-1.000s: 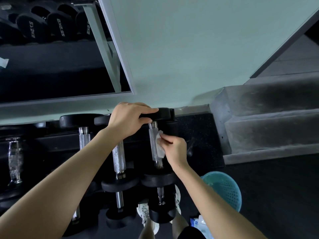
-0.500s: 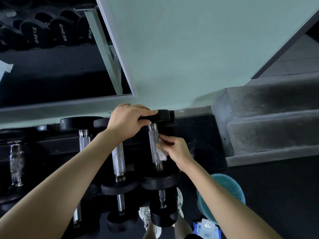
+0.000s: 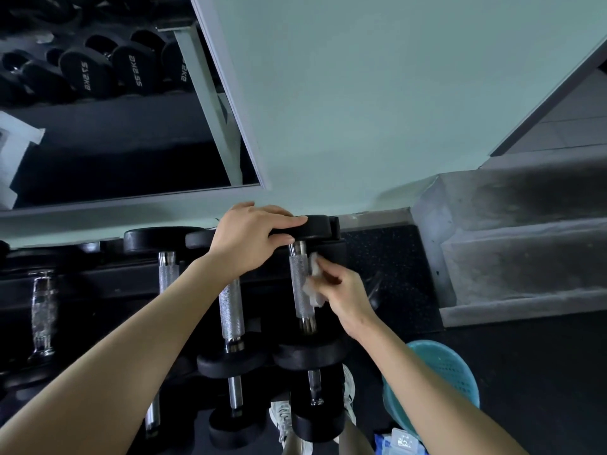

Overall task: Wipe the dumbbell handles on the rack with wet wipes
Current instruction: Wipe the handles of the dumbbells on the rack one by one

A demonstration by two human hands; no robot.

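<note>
The rightmost dumbbell on the rack's top row has a knurled silver handle (image 3: 299, 284) between black end weights. My left hand (image 3: 251, 238) grips its far end weight (image 3: 317, 226), thumb underneath. My right hand (image 3: 343, 295) pinches a white wet wipe (image 3: 313, 290) and presses it against the right side of that handle. Two more silver handles, one (image 3: 231, 311) just left and another (image 3: 168, 274) further left, lie bare on the same row.
A lower row of dumbbells (image 3: 315, 392) sits below. A teal mesh basket (image 3: 440, 379) stands on the dark floor at right, a blue wipes pack (image 3: 399, 443) beside it. Concrete steps (image 3: 525, 257) rise at right. A wall mirror (image 3: 108, 103) hangs above the rack.
My right hand has slid the wipe slightly along the handle and turned around it. My left hand keeps its hold on the end weight.
</note>
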